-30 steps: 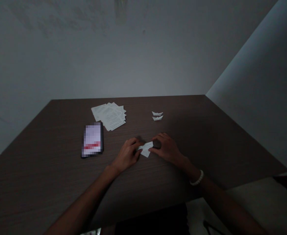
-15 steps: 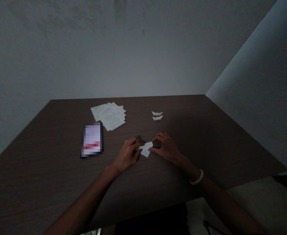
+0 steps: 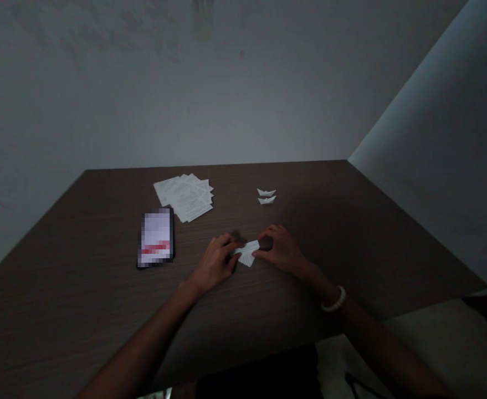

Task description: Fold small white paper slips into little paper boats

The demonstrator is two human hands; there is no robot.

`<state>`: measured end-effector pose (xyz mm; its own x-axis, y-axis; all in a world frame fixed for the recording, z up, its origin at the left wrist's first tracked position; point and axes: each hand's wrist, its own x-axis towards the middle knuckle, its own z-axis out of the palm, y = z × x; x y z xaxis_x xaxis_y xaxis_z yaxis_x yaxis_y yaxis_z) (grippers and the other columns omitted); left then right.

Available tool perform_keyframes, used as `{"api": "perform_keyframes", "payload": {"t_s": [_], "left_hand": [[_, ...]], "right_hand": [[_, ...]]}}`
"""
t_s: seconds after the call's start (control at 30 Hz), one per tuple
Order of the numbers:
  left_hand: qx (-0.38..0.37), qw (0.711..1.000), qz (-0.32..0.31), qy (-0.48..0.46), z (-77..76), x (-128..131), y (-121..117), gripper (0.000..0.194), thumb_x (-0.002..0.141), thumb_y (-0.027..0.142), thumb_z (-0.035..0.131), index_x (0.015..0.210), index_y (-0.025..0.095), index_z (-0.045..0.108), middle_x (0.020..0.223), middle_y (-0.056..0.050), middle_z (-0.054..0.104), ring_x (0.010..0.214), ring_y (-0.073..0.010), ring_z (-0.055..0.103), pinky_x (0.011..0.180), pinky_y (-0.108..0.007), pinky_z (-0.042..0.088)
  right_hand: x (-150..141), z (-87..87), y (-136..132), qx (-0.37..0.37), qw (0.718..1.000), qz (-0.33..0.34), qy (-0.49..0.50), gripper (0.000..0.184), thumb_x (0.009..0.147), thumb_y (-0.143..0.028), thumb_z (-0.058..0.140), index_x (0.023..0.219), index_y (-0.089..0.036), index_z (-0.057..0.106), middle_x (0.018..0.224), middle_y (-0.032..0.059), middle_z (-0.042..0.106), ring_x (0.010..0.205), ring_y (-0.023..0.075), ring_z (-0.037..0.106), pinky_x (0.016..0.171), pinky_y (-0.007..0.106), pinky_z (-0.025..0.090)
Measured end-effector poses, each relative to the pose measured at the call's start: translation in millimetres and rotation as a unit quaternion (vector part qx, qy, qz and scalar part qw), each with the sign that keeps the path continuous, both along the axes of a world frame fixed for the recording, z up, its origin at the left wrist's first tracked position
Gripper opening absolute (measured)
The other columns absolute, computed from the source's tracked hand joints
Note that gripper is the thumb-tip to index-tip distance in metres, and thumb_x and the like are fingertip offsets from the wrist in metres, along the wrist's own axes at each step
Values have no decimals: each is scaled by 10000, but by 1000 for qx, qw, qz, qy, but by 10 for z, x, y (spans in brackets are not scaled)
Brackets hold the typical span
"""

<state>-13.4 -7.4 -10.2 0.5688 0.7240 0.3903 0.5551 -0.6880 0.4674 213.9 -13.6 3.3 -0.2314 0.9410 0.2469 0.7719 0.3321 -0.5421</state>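
Note:
A small folded piece of white printed paper [image 3: 247, 253] lies on the dark wooden table [image 3: 81, 310], pinched from both sides. My left hand [image 3: 217, 261] grips its left end with curled fingers. My right hand [image 3: 281, 249] holds its right end between thumb and fingertips; a white bead bracelet [image 3: 333, 301] circles that wrist. Two finished little paper boats [image 3: 267, 196] sit side by side farther back on the table, beyond my right hand.
A loose stack of printed paper sheets [image 3: 185, 196] lies at the back left of centre. A phone [image 3: 156, 237] with a lit screen rests face up left of my hands. Grey walls [image 3: 434, 138] close the table in behind and on the right.

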Motion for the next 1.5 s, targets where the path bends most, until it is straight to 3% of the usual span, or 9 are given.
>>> {"api": "perform_keyframes", "payload": {"t_s": [0.47, 0.93, 1.17, 1.4, 1.5], "left_hand": [[-12, 1000, -4, 3, -13, -10, -2, 240, 869, 178, 581, 1102, 207, 628, 1101, -88, 595, 1049, -245, 561, 891, -435, 454], [-32, 999, 14, 36, 82, -2, -2, 214, 878, 237, 574, 1079, 215, 641, 1032, -69, 597, 985, -239, 528, 842, -401, 417], [-37, 999, 27, 30, 82, -6, 12, 105, 853, 236, 605, 938, 196, 652, 986, -61, 598, 939, -234, 514, 818, -393, 408], [-45, 998, 16, 36, 63, -1, 20, 85, 868, 228, 591, 898, 195, 663, 907, -44, 632, 906, -228, 528, 819, -399, 399], [-47, 998, 11, 39, 72, 2, 22, 105, 867, 222, 592, 910, 206, 687, 921, -48, 647, 923, -228, 536, 815, -392, 404]], "right_hand": [[12, 0, 14, 12, 999, 47, 3, 274, 676, -316, 822, 869, -196, 669, 938, 43, 617, 912, 208, 546, 812, 341, 430], [-30, 156, 61, 22, 991, 119, -52, 120, 725, -251, 796, 822, -247, 726, 895, 22, 609, 874, 192, 519, 789, 346, 378], [6, 143, 73, 49, 989, 120, -67, 111, 740, -285, 788, 811, -229, 722, 936, 44, 590, 914, 205, 509, 814, 358, 394], [-12, 100, 80, 29, 974, 218, -45, 76, 869, -186, 642, 906, -192, 707, 885, 40, 652, 855, 173, 562, 794, 311, 440], [-19, 26, 96, 22, 976, 215, -29, 118, 884, -165, 613, 953, -194, 705, 900, 42, 679, 856, 172, 590, 806, 310, 451]]}}
